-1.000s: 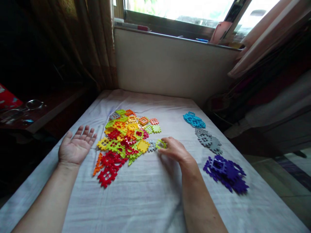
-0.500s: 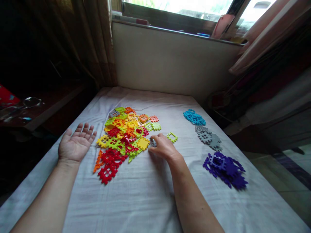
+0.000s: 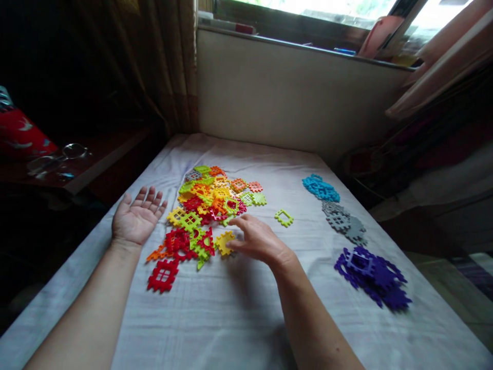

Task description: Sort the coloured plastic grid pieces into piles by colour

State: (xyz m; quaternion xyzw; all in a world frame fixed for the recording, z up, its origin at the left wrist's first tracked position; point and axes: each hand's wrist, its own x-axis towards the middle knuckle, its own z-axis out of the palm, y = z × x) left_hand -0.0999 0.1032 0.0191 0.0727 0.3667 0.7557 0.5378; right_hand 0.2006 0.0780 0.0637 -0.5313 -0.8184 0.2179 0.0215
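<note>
My right hand hovers at the right edge of a mixed pile of plastic building pieces, its fingers apart. Just beside its thumb lies a yellow square piece with notched edges; whether they touch I cannot tell. My left hand rests palm up, open and holding nothing, left of the pile. Red pieces and a red window piece lie at the pile's near side. A lime green frame piece sits alone beyond my right hand.
On the right stand separate groups of blue pieces, grey pieces and purple pieces. A pale sheet covers the surface. Eyeglasses and a red patterned object are on a dark table at left. A wall rises behind.
My right hand has opened from a pinch at a grey piece and shifted towards the pile. The yellow square and nearby red and green pieces have spread nearer to me. The camera has turned left.
</note>
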